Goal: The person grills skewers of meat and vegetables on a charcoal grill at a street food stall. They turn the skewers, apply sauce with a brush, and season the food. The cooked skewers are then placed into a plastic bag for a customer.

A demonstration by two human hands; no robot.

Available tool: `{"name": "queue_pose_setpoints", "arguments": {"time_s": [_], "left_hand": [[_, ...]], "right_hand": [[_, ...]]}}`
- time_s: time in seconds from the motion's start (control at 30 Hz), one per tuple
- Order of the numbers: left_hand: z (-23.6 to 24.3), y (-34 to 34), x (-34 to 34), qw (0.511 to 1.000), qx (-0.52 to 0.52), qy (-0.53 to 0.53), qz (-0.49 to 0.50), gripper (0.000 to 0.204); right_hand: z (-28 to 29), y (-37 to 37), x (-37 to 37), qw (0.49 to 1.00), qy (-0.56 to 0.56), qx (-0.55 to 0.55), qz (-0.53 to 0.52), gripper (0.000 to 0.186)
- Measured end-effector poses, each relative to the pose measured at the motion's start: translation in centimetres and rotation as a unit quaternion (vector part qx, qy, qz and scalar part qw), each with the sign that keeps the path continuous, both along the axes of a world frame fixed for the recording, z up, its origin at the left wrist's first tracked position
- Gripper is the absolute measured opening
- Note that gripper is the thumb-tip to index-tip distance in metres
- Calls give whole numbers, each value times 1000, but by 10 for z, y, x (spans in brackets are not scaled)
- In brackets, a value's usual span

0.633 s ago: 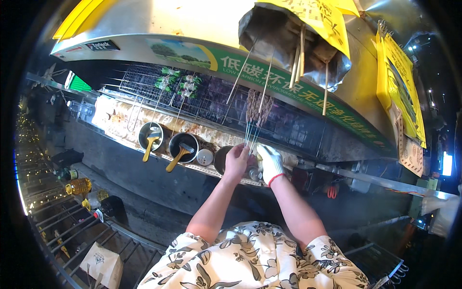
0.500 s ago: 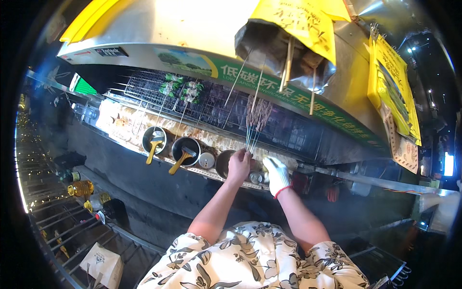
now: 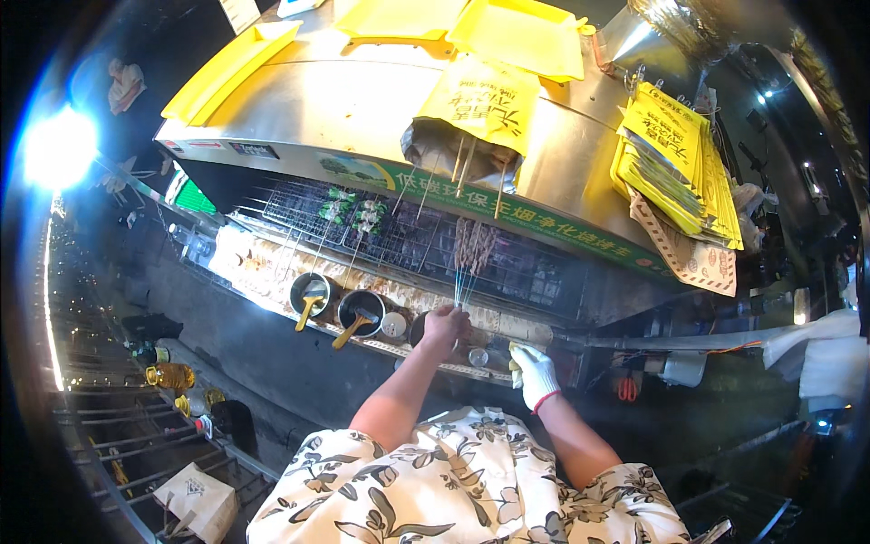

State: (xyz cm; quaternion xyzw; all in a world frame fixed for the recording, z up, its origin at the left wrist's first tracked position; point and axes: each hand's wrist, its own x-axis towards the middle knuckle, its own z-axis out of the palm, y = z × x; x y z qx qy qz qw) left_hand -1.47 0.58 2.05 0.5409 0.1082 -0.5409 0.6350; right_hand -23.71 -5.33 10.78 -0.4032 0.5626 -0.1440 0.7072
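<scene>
In my bare left hand (image 3: 444, 326) is a bunch of meat skewers (image 3: 474, 247), gripped by the thin stick ends. Their meat lies over the right part of the grill grate (image 3: 294, 207). My right hand (image 3: 536, 374) wears a white glove with a red cuff and is held by the front ledge, right of a small clear jar (image 3: 478, 357). Its fingers are curled around something small and yellowish that I cannot make out. Two green vegetable skewers (image 3: 370, 216) lie farther left on the grate. A dark round bowl (image 3: 419, 328) is partly hidden by my left hand.
Two metal pots (image 3: 337, 313) with yellow-handled brushes (image 3: 354, 328) and a white-topped shaker (image 3: 393, 325) line the ledge. A yellow bag (image 3: 476, 104) of skewers overhangs the metal hood. Yellow bags (image 3: 675, 154) hang at right. Bottles (image 3: 170, 375) stand beside a rack at lower left.
The view has shifted, showing more of the hood top. My gloved right hand has drawn back from the ledge, away from my left hand. My left hand still holds the meat skewers over the grate.
</scene>
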Motion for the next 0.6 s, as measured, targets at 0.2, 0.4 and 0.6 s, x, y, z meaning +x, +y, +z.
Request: {"name": "queue_pose_setpoints", "arguments": {"time_s": [0.2, 0.4, 0.6], "left_hand": [[-9, -3, 1, 999, -35, 12, -2, 13], [-14, 3, 8, 1000, -17, 22, -1, 19], [12, 37, 14, 961, 97, -254, -39, 39]], "right_hand": [[-4, -3, -25, 1000, -4, 7, -18, 24], [-5, 0, -37, 1000, -2, 18, -11, 27], [-13, 1, -28, 1000, -3, 19, 11, 27]]}}
